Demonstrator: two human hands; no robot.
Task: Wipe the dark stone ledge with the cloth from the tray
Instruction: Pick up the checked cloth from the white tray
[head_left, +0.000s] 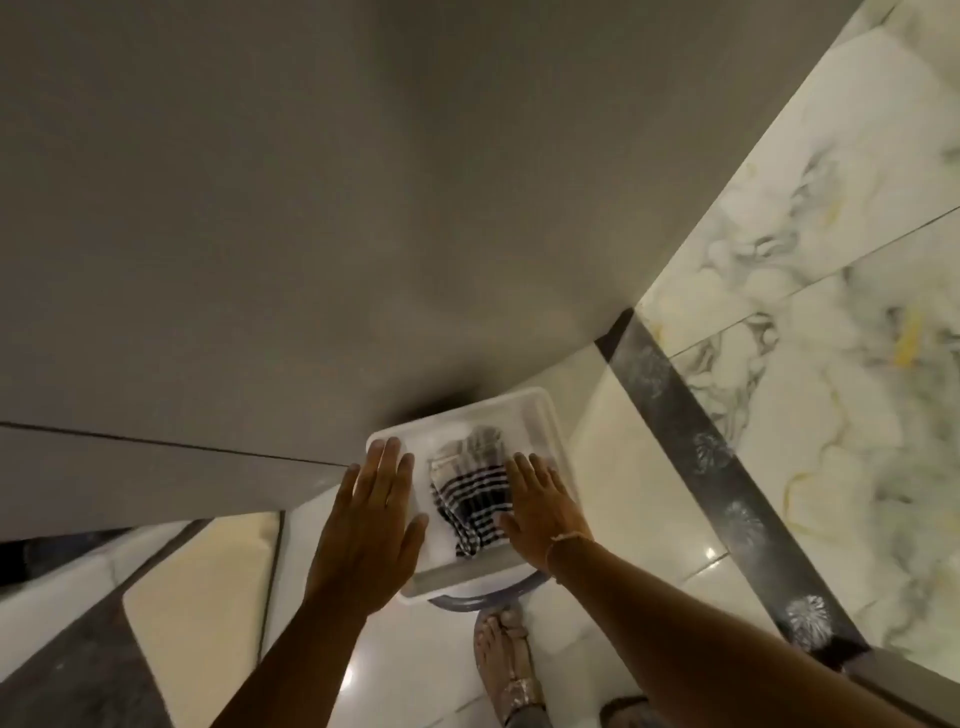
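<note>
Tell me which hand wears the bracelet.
The right hand: a thin bracelet circles its wrist beside the striped cloth. The left hand, flat over the tray edge, has a bare wrist.

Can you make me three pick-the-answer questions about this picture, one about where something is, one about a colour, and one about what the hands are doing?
1. Where is the cloth?
A. Inside the white tray
B. On the floor beside a foot
C. Hanging on the wall

2. What colours are the stripes on the cloth?
A. Red and yellow
B. Dark and white
C. Green and orange

3. What are the left hand and right hand doing?
A. Both are closed in fists
B. Both are flat with fingers spread over the tray
C. One is lifting the cloth up high

Answers:
1 A, the cloth lies crumpled within the tray's walls.
2 B, dark bands alternate with white ones.
3 B, both palms face down with fingers open, one on each side of the cloth, and neither grips it.
</note>
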